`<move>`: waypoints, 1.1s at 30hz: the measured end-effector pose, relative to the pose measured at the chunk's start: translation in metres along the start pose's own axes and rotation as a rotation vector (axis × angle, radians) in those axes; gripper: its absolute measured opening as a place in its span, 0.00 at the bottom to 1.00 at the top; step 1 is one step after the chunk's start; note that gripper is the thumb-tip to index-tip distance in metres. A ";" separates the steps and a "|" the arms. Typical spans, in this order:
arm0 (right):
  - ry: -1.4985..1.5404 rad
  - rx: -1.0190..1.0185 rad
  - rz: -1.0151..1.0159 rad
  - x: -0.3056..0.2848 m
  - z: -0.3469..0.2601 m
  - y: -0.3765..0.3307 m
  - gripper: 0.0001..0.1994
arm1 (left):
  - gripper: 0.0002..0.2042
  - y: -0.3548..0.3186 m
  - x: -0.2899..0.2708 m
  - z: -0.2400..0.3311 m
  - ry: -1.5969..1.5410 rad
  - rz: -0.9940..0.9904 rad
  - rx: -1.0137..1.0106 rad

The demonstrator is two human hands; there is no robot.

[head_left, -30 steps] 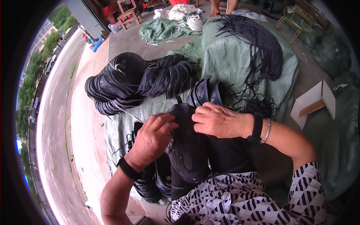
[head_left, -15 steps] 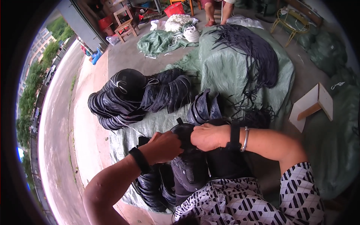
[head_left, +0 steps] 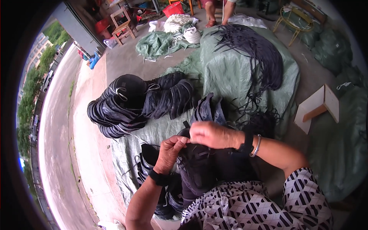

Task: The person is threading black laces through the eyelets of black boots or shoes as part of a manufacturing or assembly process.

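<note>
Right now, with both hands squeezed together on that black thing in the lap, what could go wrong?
1. The left hand and right hand pinch close together on the black piece; its thin cord might slip from the fingers.
2. The piece rests on the lap, so it could slide down onto the black stack beside the knee.
3. The loose black cords draped over the green tarp look tangly and might snag.
</note>
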State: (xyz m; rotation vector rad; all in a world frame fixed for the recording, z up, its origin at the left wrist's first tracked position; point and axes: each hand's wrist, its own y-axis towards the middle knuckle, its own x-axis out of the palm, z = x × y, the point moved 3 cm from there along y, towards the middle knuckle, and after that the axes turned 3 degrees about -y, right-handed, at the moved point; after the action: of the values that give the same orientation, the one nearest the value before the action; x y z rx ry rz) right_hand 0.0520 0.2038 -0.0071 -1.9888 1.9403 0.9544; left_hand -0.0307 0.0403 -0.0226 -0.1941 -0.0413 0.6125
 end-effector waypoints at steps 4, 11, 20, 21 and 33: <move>0.776 0.602 -0.022 -0.003 0.006 0.010 0.11 | 0.15 -0.003 -0.010 -0.006 -0.225 0.109 -0.094; -0.164 0.212 -0.173 0.021 -0.009 -0.010 0.10 | 0.14 -0.003 -0.015 -0.015 -0.385 0.089 -0.087; 0.450 0.383 -0.182 0.009 -0.004 -0.011 0.07 | 0.11 -0.008 -0.001 -0.008 -0.121 -0.021 0.109; 0.804 0.547 -0.156 0.000 -0.007 -0.006 0.07 | 0.11 -0.009 0.000 -0.007 0.004 -0.042 0.220; 1.274 -0.304 0.138 -0.098 -0.145 0.066 0.07 | 0.16 -0.010 0.028 0.072 0.142 -0.432 0.133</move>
State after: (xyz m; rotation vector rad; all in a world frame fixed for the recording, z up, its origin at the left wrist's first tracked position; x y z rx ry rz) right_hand 0.0405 0.1949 0.1793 -3.0895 2.5620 -0.1940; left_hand -0.0087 0.0606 0.0491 -0.0944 0.0927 0.1688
